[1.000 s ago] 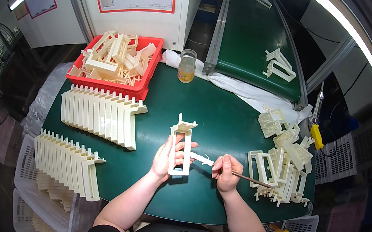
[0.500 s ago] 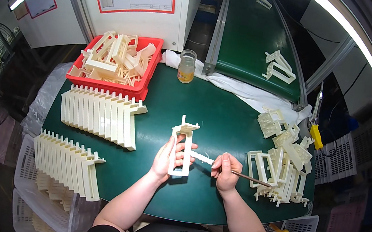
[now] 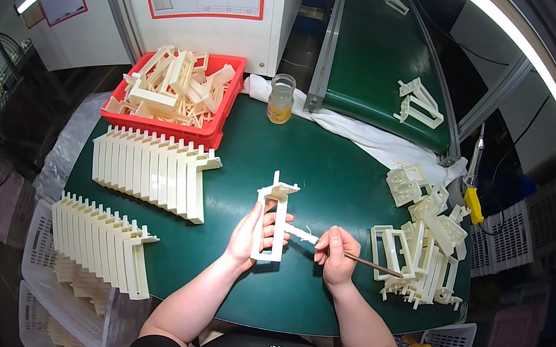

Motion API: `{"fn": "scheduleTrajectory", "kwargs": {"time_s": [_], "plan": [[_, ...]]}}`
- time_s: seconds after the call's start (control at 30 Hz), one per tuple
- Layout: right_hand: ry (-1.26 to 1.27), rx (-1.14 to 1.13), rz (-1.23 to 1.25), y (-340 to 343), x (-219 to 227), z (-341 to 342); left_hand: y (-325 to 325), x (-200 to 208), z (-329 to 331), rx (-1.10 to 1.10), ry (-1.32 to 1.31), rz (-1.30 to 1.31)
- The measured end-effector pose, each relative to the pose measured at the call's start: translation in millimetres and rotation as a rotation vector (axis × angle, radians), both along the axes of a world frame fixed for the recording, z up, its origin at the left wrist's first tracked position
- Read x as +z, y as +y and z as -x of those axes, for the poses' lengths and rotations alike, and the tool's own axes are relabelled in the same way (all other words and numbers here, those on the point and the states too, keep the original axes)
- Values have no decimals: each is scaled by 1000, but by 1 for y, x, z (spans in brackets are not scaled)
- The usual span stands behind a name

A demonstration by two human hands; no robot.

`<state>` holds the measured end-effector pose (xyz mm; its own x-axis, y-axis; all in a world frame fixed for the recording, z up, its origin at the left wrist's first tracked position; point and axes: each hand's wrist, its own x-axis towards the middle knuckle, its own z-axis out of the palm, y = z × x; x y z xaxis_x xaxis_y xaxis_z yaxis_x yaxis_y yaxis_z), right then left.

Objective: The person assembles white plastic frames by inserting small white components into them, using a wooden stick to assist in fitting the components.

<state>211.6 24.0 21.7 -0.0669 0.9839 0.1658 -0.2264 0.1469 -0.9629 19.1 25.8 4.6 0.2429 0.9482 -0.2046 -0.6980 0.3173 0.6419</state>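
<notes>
My left hand is closed around a cream plastic frame, held upright with its tabbed end pointing away from me. A slim brown rod with a white, ragged, cloth-like wrapping on its other end is pinched in my right hand. The wrapped end points left at the frame's right side, by my left fingertips; whether it touches the frame I cannot tell. To the right of that hand lies a loose pile of similar cream frames.
Two neat rows of cream parts, a far row and a near row, line the left side. Behind them stands a red bin of cream pieces. A glass jar stands near the white cloth and conveyor belt.
Both hands keep nearly the same pose. The whole view has shifted very slightly; the frame and the rod are held as before.
</notes>
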Motion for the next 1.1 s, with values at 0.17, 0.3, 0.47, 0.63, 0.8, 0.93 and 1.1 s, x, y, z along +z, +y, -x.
{"fn": "scheduleTrajectory", "kwargs": {"time_s": [0.17,0.3,0.47,0.63,0.8,0.93,1.1], "plan": [[24,-40,-23,-4,-3,-2,-2,-3,0,-14,-10,2],[192,-92,11,7,-8,-5,0,-4,0,-8,4,8],[236,-211,180,31,-17,-8,3,-5,-3,42,-41,-44],[367,-244,89,29,-16,-4,6,-4,-3,55,-56,-8],[217,-1,-67,9,-12,-3,3,-5,-3,35,-48,21],[185,8,-95,9,-13,-3,2,-6,0,-2,-84,10],[349,-146,25,21,-14,-4,3,-5,0,-59,-153,-46]]}}
